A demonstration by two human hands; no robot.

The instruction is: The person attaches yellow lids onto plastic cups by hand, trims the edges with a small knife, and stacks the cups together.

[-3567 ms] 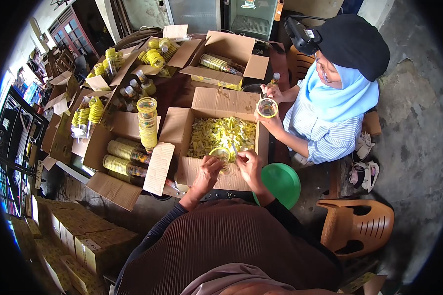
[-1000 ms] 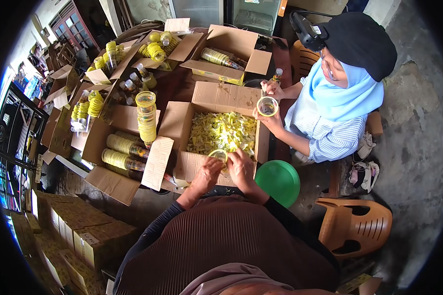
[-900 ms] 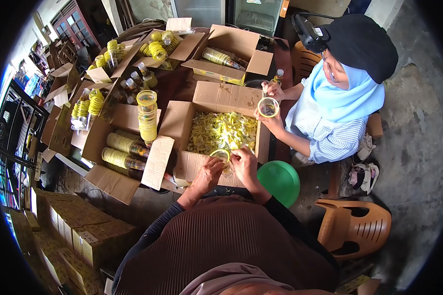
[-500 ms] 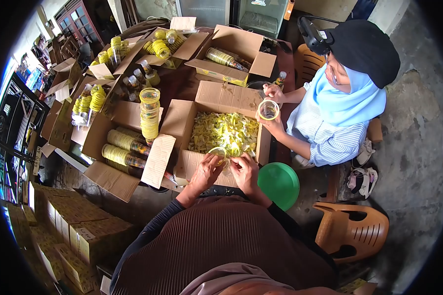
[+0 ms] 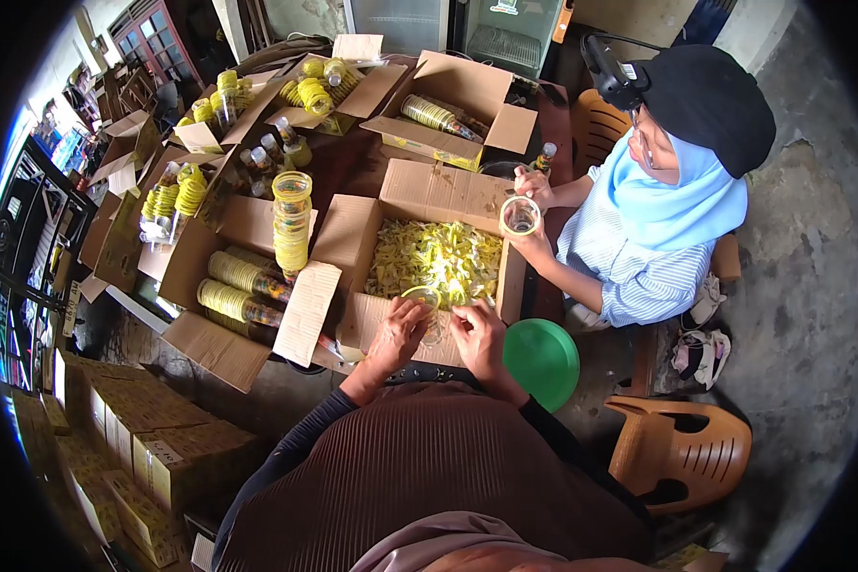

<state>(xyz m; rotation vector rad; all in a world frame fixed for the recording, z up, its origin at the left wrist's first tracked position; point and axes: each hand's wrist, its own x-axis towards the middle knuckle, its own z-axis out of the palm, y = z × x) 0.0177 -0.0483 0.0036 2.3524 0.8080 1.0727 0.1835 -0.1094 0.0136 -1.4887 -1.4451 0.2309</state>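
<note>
Clear cup [image 5: 425, 301] with a yellow rim sits between the wearer's two hands, over the near flap of an open carton [image 5: 445, 190]. Left to right: tall stack of yellow-rimmed cups [image 5: 292, 221] stands upright beside the carton. Left hand [image 5: 399, 336] closed, fingers curled about the cup's left side, gripping near its rim. Behind the cup, yellow-and-white strips [image 5: 437, 257] heaped in the carton. Right hand [image 5: 480, 341] just beside the cup's right side, fingers bent toward the thumb; cannot tell whether anything is pinched there. Green basin [image 5: 546, 362] near the right wrist. Farther right, a co-worker [image 5: 634, 248] holds another rimmed cup [image 5: 520, 215].
</note>
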